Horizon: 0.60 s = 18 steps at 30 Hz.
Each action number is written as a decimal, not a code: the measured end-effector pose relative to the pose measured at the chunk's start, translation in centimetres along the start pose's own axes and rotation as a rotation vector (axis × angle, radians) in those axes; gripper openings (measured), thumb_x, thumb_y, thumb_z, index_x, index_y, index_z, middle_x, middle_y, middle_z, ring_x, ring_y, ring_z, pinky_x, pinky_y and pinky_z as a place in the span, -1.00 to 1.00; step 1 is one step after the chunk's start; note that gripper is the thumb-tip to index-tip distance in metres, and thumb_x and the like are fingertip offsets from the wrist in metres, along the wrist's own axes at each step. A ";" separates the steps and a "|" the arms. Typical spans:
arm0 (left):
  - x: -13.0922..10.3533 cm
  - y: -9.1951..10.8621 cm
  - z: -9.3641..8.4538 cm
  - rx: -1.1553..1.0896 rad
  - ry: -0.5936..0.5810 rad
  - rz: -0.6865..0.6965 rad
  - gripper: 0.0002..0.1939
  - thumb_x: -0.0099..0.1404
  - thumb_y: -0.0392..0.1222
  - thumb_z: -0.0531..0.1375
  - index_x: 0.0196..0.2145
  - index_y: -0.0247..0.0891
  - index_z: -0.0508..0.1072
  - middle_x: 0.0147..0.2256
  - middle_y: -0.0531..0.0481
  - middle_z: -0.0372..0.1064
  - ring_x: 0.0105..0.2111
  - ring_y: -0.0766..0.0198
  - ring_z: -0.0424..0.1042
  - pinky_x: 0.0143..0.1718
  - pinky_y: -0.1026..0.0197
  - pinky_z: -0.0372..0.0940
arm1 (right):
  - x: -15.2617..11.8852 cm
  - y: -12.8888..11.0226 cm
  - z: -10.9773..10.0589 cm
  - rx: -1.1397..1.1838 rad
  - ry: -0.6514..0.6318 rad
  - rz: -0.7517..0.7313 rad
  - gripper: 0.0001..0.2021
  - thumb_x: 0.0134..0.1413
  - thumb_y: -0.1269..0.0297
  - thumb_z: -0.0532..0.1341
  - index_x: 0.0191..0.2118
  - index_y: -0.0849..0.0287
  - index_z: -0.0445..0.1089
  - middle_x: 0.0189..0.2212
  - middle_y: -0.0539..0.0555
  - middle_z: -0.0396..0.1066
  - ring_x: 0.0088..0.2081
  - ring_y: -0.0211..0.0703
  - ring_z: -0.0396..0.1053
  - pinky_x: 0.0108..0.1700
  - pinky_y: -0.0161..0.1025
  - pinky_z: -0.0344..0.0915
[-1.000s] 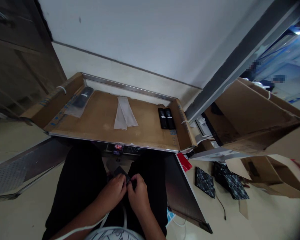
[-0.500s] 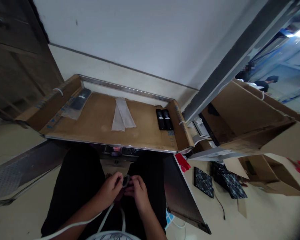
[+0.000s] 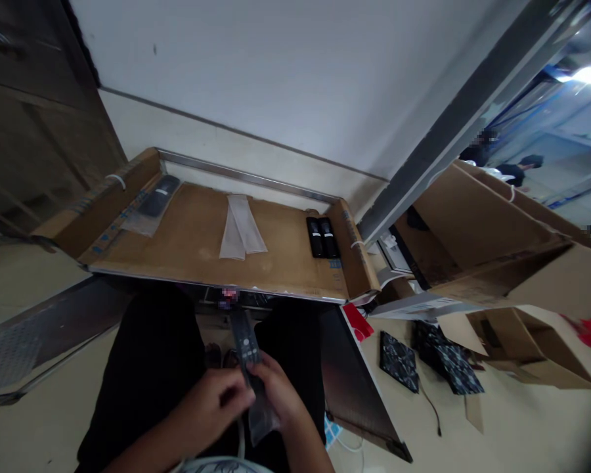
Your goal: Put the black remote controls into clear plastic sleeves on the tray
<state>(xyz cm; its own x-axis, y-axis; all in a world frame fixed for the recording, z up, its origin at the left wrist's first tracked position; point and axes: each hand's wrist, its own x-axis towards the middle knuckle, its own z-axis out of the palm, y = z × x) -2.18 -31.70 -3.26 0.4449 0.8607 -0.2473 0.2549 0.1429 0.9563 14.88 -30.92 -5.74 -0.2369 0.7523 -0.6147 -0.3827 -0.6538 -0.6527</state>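
Observation:
My right hand (image 3: 276, 391) is closed around a dark remote control (image 3: 245, 338), which points away from me with its buttons up. A translucent plastic sleeve (image 3: 261, 424) covers its near end and extends toward my body. My left hand (image 3: 219, 404) is beside the sleeve, fingers curled in a pinch; what lies between them is hidden. On the cardboard-lined tray (image 3: 192, 243) ahead lie two flat, pale sleeves (image 3: 241, 230), overlapping. Two black remotes (image 3: 322, 238) with white labels sit side by side at its right end. A bagged remote (image 3: 157, 197) lies at the left.
A metal flap (image 3: 359, 387) slants down by my right leg. Large cardboard boxes (image 3: 492, 230) stand at the right. Dark patterned flat items (image 3: 398, 361) and a cable lie on the floor. A white wall panel (image 3: 236, 79) rises behind the tray. People are in the far background.
Both hands were together over a small dark end of something; now the remote's long button side shows in my right hand. My left hand has moved down toward my body.

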 end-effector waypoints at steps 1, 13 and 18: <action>0.4 -1.0 -0.7 -0.123 0.103 -0.068 -0.58 0.38 0.14 0.14 -0.46 -0.25 0.42 -0.47 0.00 0.41 -0.43 0.25 0.39 -0.39 0.25 0.24 | -0.3 0.1 -0.1 -0.033 -0.007 0.009 -0.47 -0.13 0.02 0.45 -0.08 0.22 0.43 -0.36 0.06 0.51 -0.52 -0.27 0.40 -0.48 -0.35 0.29; 3.1 -1.0 -2.5 -0.805 0.433 -0.442 -0.59 0.23 0.01 0.33 -0.12 -0.40 0.51 -0.23 -0.21 0.59 -0.30 0.14 0.58 -0.28 0.20 0.43 | -2.0 1.2 0.5 -0.128 -0.222 0.115 -0.31 -0.05 -0.23 0.39 0.01 0.23 0.31 -0.30 0.15 0.54 -0.53 -0.19 0.47 -0.52 -0.29 0.40; 2.0 -1.4 -2.9 -0.901 0.435 -0.392 -0.47 0.14 0.04 0.38 -0.01 -0.31 0.48 -0.08 -0.23 0.57 -0.13 0.04 0.57 -0.12 0.07 0.45 | -2.8 1.3 -0.1 -0.128 -0.289 0.168 -0.33 -0.06 -0.23 0.41 -0.05 0.27 0.39 -0.37 0.16 0.54 -0.57 -0.22 0.42 -0.51 -0.31 0.36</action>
<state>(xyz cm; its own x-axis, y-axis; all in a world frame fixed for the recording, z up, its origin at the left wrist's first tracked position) -4.13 -28.80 -4.69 0.0809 0.7509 -0.6555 -0.4925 0.6018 0.6287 15.14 -33.94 -4.89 -0.5370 0.6135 -0.5791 -0.2063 -0.7611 -0.6150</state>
